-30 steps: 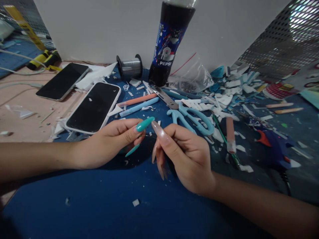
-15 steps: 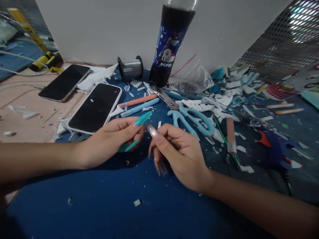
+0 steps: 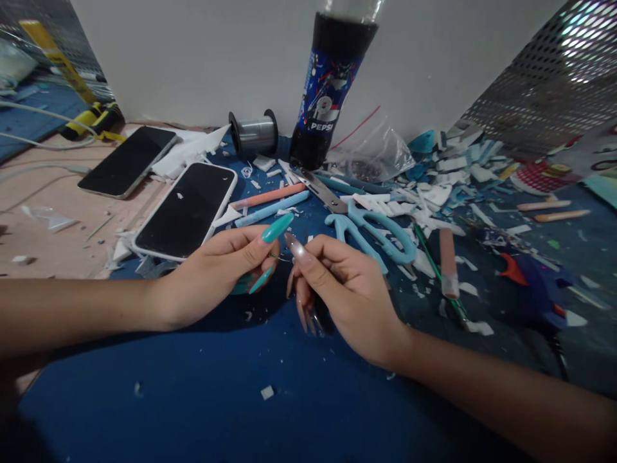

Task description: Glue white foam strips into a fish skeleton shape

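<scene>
Over the blue table surface [image 3: 193, 399], my left hand [image 3: 222, 270], with long turquoise nails, is closed in a pinch. Just right of it, my right hand [image 3: 344, 292], with long greyish glossy nails, pinches too. A thin strand [image 3: 285, 260] spans the small gap between the fingertips; whether it is thread or wire I cannot tell. My curled fingers hide its ends. Behind the right hand lie scissors with light blue handles [image 3: 380, 238]. A phone in a white case [image 3: 186, 209] lies behind the left hand.
A Pepsi bottle [image 3: 328, 90] stands at the back beside a spool [image 3: 254, 134]. A second phone [image 3: 128, 161] lies at left. Orange [image 3: 274, 195] and blue sticks [image 3: 272, 209] lie midway. White scraps [image 3: 448, 186] and a blue glue gun [image 3: 535, 289] are on the right.
The fingertips have drawn slightly apart, and the thin strand now shows between them. Otherwise the hands keep nearly the same place, and the view has shifted a little.
</scene>
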`<control>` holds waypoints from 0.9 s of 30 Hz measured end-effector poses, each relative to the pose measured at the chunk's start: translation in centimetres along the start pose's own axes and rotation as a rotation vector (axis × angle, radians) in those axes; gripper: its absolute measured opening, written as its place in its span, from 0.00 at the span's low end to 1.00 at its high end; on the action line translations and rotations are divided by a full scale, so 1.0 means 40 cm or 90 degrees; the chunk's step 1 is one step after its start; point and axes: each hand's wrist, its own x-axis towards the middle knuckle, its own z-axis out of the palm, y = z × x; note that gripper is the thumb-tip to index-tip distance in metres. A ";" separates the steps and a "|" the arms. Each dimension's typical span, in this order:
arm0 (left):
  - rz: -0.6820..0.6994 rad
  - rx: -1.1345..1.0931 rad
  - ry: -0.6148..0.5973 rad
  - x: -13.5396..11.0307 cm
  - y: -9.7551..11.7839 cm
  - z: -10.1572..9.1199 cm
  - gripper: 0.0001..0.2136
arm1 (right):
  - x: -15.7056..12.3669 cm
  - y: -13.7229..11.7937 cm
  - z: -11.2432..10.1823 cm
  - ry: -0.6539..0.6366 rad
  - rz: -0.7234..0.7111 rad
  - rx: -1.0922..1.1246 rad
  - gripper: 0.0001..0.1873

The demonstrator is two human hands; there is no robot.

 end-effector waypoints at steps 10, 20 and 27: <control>0.015 0.022 -0.021 0.000 0.002 0.001 0.19 | 0.008 0.006 -0.008 -0.016 0.009 -0.014 0.19; 0.032 0.082 -0.006 -0.001 0.005 0.011 0.19 | 0.013 0.006 -0.008 -0.058 -0.007 0.028 0.16; 0.020 0.131 -0.015 -0.001 0.012 0.019 0.19 | 0.018 0.012 -0.018 -0.034 -0.009 0.170 0.15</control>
